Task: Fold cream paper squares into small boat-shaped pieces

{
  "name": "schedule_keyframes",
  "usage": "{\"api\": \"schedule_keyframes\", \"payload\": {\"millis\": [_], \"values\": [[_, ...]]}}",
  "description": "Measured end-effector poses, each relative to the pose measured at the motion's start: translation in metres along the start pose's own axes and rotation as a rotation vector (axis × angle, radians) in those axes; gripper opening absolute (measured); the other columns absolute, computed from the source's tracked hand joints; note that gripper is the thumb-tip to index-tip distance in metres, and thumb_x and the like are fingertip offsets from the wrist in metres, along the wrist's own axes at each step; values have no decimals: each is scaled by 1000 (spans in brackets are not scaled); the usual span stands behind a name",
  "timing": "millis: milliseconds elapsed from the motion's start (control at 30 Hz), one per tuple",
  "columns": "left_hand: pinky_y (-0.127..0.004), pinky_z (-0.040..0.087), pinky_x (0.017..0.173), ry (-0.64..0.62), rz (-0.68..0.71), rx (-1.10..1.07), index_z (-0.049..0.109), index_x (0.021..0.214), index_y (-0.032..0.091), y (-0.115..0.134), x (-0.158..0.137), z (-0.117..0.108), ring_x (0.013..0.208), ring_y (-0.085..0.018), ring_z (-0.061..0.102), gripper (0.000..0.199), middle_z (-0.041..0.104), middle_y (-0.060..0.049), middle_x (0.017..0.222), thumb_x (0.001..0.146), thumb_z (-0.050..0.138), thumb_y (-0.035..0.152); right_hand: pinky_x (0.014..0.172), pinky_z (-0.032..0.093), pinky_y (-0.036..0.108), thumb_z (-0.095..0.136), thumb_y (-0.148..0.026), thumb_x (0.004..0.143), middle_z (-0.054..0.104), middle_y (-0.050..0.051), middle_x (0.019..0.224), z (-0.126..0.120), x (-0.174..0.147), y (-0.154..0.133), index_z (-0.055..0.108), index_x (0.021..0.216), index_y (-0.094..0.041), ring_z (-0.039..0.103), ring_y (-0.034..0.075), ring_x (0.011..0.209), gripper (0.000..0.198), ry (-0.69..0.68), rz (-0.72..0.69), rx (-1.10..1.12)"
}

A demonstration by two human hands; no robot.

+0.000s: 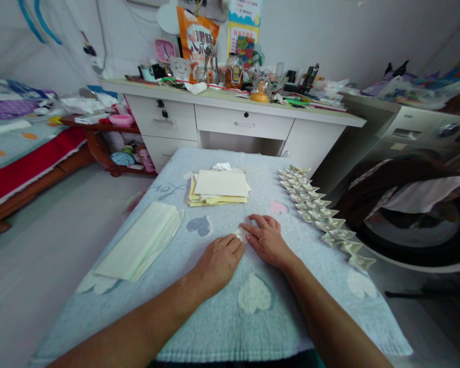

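A small piece of folded white paper (240, 235) lies on the cloth-covered table, mostly hidden between my hands. My left hand (221, 259) is closed over its near left side, fingers bent and together. From the right, my right hand (266, 239) reaches it with fingers stretched out and somewhat apart, the fingertips touching its edge. Beyond my hands sits a stack of cream and yellow paper sheets (222, 184). A pile of long pale green-white sheets (140, 243) lies at the left. Several folded paper pieces (314, 204) stand in overlapping rows along the right side.
The table wears a light blue cloth (199, 332) with heart patterns. Behind it stands a white desk (245, 122) crowded with jars, an orange bag (197, 43) and small items. A front-loading washing machine (402, 138) with laundry hanging out is at the right, a bed (30, 158) at the left.
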State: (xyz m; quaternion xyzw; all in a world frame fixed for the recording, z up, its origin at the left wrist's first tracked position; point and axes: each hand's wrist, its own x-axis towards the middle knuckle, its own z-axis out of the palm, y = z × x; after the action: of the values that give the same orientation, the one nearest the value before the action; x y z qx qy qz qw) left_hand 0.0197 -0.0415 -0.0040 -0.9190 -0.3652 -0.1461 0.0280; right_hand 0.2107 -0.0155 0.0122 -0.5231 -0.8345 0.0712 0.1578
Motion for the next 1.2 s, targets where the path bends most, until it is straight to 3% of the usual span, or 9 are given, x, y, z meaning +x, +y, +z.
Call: {"api": "schedule_keyframes", "payload": {"millis": [133, 300, 500, 600, 767, 1200], "values": [[-39, 50, 89, 23, -22, -95, 61, 106, 17, -1, 1, -4, 101, -22, 57, 21, 64, -7, 100, 91, 46, 14, 95, 31, 44, 59, -28, 83, 47, 10, 129, -4, -1, 0, 50, 131, -24, 39, 28, 114, 49, 26, -11, 125], [-42, 41, 104, 82, -85, -247, 61, 108, 19, -3, 4, -10, 116, -23, 49, 28, 61, -6, 105, 85, 48, 8, 89, 34, 37, 63, -17, 77, 54, 6, 107, -6, -2, -7, 62, 105, -22, 45, 22, 99, 28, -15, -60, 210], [-34, 48, 92, 129, -211, -483, 55, 113, 21, -12, 10, -11, 102, -18, 55, 40, 55, -5, 108, 77, 51, 5, 84, 34, 34, 65, -18, 80, 59, 4, 98, -8, -1, -6, 61, 99, -22, 48, 20, 93, 20, -21, -64, 239], [-32, 49, 89, 178, -247, -552, 57, 105, 20, -18, 13, -8, 100, -17, 55, 32, 55, -4, 103, 77, 52, 4, 82, 34, 32, 66, -19, 79, 59, 3, 95, -8, -1, -3, 60, 96, -21, 49, 20, 91, 19, -27, -54, 265], [-29, 48, 83, 154, -267, -578, 61, 91, 19, -21, 15, -6, 92, -16, 57, 18, 57, -3, 95, 78, 57, 7, 81, 34, 31, 65, -17, 78, 60, 2, 93, -9, -2, 0, 59, 97, -21, 50, 19, 90, 20, -27, -70, 312], [-31, 45, 81, 96, -232, -472, 68, 90, 20, -22, 18, -5, 89, -18, 56, 11, 62, -3, 89, 81, 63, 16, 83, 35, 32, 61, -10, 73, 61, 3, 93, -9, -1, -4, 61, 94, -20, 51, 19, 91, 23, -23, -74, 263]]}}
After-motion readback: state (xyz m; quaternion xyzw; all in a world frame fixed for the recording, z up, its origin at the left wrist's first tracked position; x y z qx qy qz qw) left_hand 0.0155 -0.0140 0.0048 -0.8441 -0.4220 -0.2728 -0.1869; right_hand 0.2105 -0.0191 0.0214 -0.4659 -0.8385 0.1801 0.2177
